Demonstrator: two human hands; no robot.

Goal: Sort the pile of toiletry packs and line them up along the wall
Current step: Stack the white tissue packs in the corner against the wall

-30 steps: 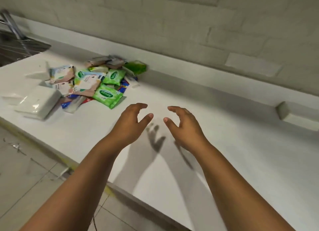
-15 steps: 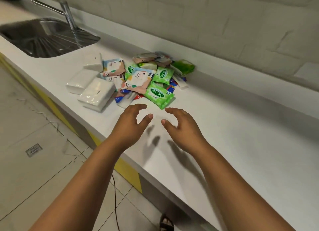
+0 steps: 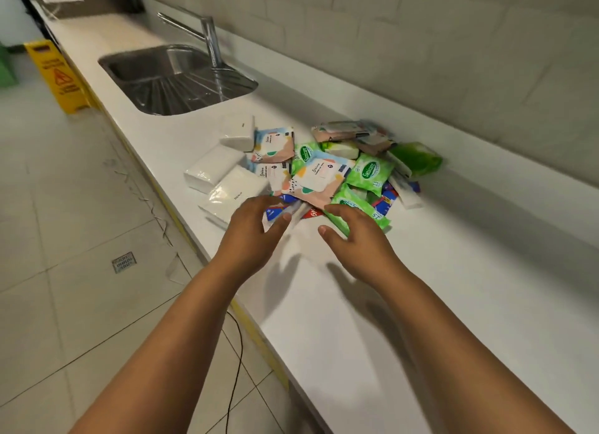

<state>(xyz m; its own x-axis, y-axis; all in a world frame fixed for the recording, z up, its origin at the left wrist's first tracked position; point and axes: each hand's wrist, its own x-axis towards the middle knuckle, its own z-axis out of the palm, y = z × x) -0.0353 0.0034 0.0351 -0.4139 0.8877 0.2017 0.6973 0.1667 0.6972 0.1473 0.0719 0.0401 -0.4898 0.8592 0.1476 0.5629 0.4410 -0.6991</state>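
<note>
A pile of toiletry packs point(image 3: 321, 177) lies on the white counter point(image 3: 421, 304): green wipe packs point(image 3: 369, 172), pastel patterned packs point(image 3: 274, 145), white tissue packs point(image 3: 214, 169) on its left side, small red and blue sachets underneath. My left hand point(image 3: 256, 235) hovers at the pile's near edge, fingers loosely curved, holding nothing. My right hand point(image 3: 356, 239) is beside it, fingers spread over the nearest green pack point(image 3: 369, 211); whether it touches the pack is unclear. The pale brick wall point(image 3: 453, 60) runs behind the counter.
A steel sink point(image 3: 175, 76) with a tap point(image 3: 207, 34) sits in the counter left of the pile. A yellow floor sign point(image 3: 56, 73) stands on the tiled floor at the far left. A thin black cable point(image 3: 236, 362) hangs by the counter's front edge.
The view has swung left, bringing the sink fully into sight. Both hands have moved forward from bare counter to the near edge of the pile.
</note>
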